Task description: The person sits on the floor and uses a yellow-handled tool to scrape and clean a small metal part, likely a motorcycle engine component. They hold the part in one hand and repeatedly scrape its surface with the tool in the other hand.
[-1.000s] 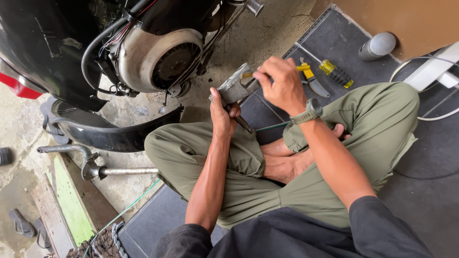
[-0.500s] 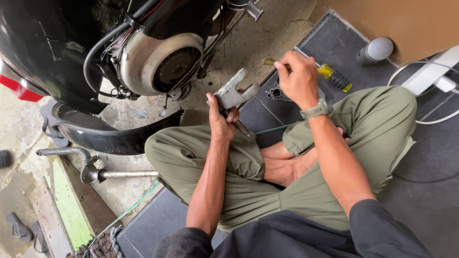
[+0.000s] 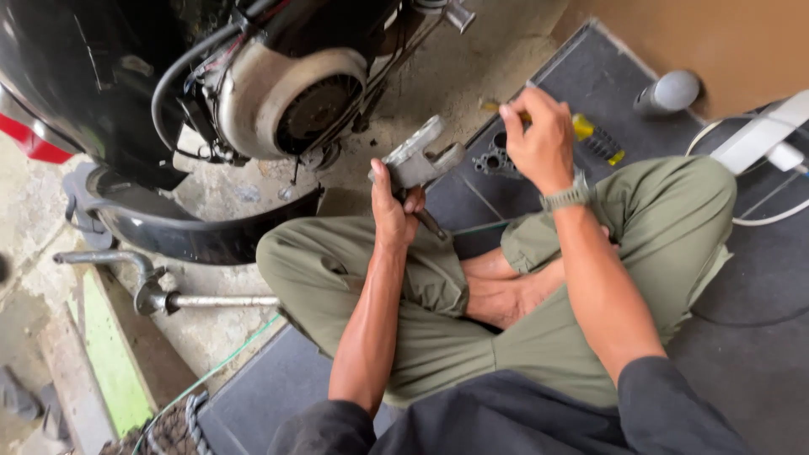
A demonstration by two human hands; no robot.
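Note:
I sit cross-legged on a dark mat. My left hand grips a grey cast-metal bracket with a forked end, held upright above my left knee. My right hand, with a grey watch on its wrist, is closed on a small yellow-handled tool out over the mat, to the right of the bracket. Under that hand lies a dark metal gasket-like plate. A yellow-and-black screwdriver lies just beyond my right hand.
A scooter engine with a round fan cover and black bodywork fills the upper left. A black curved panel and a metal pipe lie on the concrete. A grey cylinder and a white power strip sit upper right.
My right hand has pulled the yellow-handled tool away from the bracket and moved it right, over the mat. The left hand keeps holding the bracket, now slightly more upright.

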